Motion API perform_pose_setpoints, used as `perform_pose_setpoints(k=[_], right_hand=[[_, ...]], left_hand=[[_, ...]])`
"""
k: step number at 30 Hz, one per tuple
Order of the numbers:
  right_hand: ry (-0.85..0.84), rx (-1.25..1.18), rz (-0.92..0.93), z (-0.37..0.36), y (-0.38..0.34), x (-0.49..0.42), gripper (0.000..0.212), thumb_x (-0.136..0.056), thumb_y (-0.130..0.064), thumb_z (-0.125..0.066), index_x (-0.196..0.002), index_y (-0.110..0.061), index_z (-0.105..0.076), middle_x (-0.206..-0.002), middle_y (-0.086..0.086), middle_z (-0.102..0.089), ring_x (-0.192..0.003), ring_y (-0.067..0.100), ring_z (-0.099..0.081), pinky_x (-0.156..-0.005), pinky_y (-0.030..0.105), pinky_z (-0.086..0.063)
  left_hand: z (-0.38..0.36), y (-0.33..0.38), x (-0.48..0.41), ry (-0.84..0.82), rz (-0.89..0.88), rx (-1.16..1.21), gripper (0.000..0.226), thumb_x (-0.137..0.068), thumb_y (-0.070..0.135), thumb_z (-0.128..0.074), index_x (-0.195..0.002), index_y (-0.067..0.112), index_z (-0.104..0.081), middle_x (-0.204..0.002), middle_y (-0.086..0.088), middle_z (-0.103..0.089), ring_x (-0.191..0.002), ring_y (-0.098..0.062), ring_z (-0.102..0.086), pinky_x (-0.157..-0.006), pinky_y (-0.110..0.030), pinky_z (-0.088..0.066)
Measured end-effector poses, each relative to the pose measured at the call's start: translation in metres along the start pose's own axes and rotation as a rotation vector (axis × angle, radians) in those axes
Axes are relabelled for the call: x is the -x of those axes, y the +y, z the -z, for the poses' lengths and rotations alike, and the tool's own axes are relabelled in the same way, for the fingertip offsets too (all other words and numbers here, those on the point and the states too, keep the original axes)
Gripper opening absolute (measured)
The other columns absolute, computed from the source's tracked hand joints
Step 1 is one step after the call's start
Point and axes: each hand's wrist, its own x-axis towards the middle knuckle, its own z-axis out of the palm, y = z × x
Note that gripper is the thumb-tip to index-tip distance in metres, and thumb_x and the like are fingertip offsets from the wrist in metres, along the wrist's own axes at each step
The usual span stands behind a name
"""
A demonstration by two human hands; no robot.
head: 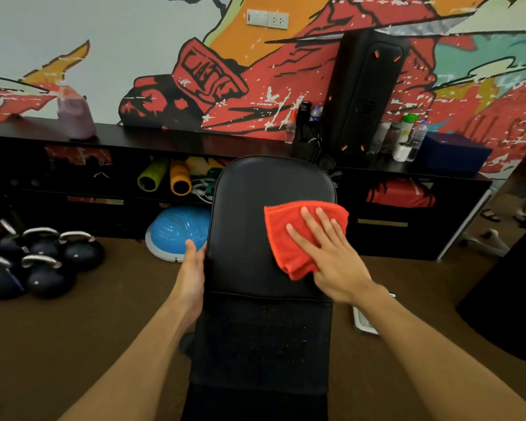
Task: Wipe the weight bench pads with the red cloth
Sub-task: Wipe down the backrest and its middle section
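While right hand [331, 256] pressed cloth [281, 235] flat-fingered on pad [255, 202], right side, far half, left hand [192, 268] braced pad's left edge, fingers straight. Cloth looked soft, light, bunch-prone: palm-down press seemed best. Pad looked firm, slick.

- I have one view only, head-worn, above the near end of the bench pad [264, 238], looking forward and down along it.
- Close in; beyond the pad stands the mural wall [73, 41].
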Motion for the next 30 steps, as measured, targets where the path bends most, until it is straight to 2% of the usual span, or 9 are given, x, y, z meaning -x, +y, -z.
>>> perform_pose_setpoints(k=[4,7,13,15,18,20,23,26,30], right_hand=[[0.063,-0.039,-0.192,0.013,-0.008,-0.065,0.097,-0.067,-0.024,-0.043,-0.155,-0.031,-0.004,-0.162,0.014,0.013,-0.146,0.042,0.018,-0.118,0.058,0.002],[0.079,-0.048,-0.238,0.016,-0.036,-0.097,0.099,-0.071,-0.024,-0.052,-0.155,-0.029,-0.002,-0.161,0.016,0.015,-0.143,0.048,0.019,-0.115,0.058,0.011],[0.033,-0.033,0.157,-0.019,-0.104,-0.061,0.100,-0.070,-0.026,-0.060,-0.155,-0.026,-0.007,-0.162,0.016,0.014,-0.145,0.043,0.020,-0.118,0.056,0.007],[-0.019,0.002,0.281,-0.029,-0.110,-0.037,0.099,-0.073,-0.028,-0.060,-0.155,-0.027,-0.005,-0.162,0.014,0.014,-0.146,0.040,0.019,-0.119,0.055,0.004],[-0.057,0.083,0.357,-0.027,-0.090,-0.020,0.098,-0.073,-0.028,-0.058,-0.155,-0.032,-0.004,-0.163,0.010,0.012,-0.148,0.034,0.016,-0.120,0.050,0.003],[-0.012,0.112,0.237,-0.019,-0.076,-0.033,0.102,-0.067,-0.026,-0.057,-0.155,-0.034,-0.004,-0.163,0.009,0.010,-0.149,0.033,0.014,-0.121,0.049,0.001],[0.066,0.092,0.018,0.003,-0.062,-0.074,0.103,-0.063,-0.026,-0.053,-0.155,-0.034,-0.007,-0.163,0.012,0.006,-0.148,0.037,0.011,-0.120,0.049,0.005],[0.063,0.115,0.015,0.024,-0.054,-0.120,0.096,-0.068,-0.025,-0.050,-0.154,-0.035,-0.007,-0.163,0.013,0.005,-0.148,0.040,0.010,-0.119,0.049,0.008],[-0.019,0.144,0.015,0.041,-0.072,-0.163,0.084,-0.072,-0.034,-0.039,-0.153,-0.037,-0.016,-0.162,0.012,-0.005,-0.146,0.045,0.001,-0.117,0.056,0.006]], left_hand=[[-0.001,0.001,0.001,-0.017,-0.018,-0.034,0.068,-0.096,0.063,-0.010,-0.142,0.025,-0.043,-0.135,0.003,-0.057,-0.122,-0.013,-0.052,-0.093,-0.029,-0.037],[0.000,0.001,-0.001,-0.024,-0.019,-0.019,0.069,-0.097,0.062,-0.010,-0.145,0.024,-0.040,-0.138,0.002,-0.055,-0.121,-0.013,-0.052,-0.095,-0.030,-0.036],[-0.001,0.003,0.006,0.010,-0.043,0.056,0.066,-0.099,0.056,-0.009,-0.125,0.017,-0.056,-0.107,-0.001,-0.070,-0.090,-0.008,-0.071,-0.074,-0.025,-0.049],[0.010,0.000,0.012,0.071,-0.030,0.068,0.068,-0.098,0.060,-0.011,-0.124,0.017,-0.058,-0.112,-0.004,-0.068,-0.100,-0.015,-0.066,-0.080,-0.032,-0.048],[0.023,-0.022,0.022,0.154,0.077,0.047,0.076,-0.094,0.068,-0.013,-0.138,0.018,-0.049,-0.137,-0.008,-0.055,-0.121,-0.022,-0.051,-0.101,-0.041,-0.038],[0.028,-0.038,0.033,0.152,0.166,0.064,0.075,-0.093,0.067,-0.017,-0.142,0.016,-0.043,-0.138,-0.009,-0.053,-0.121,-0.023,-0.051,-0.101,-0.042,-0.039],[0.029,-0.046,0.041,0.130,0.217,0.015,0.070,-0.095,0.063,-0.017,-0.140,0.019,-0.046,-0.124,-0.002,-0.063,-0.111,-0.016,-0.058,-0.094,-0.037,-0.044],[0.026,-0.043,0.044,0.129,0.278,-0.067,0.067,-0.094,0.065,-0.022,-0.142,0.025,-0.045,-0.139,-0.003,-0.054,-0.130,-0.022,-0.047,-0.111,-0.044,-0.031],[0.027,-0.040,0.043,0.167,0.381,-0.055,0.064,-0.093,0.060,-0.037,-0.139,0.016,-0.048,-0.140,-0.011,-0.053,-0.127,-0.027,-0.050,-0.109,-0.043,-0.033]])
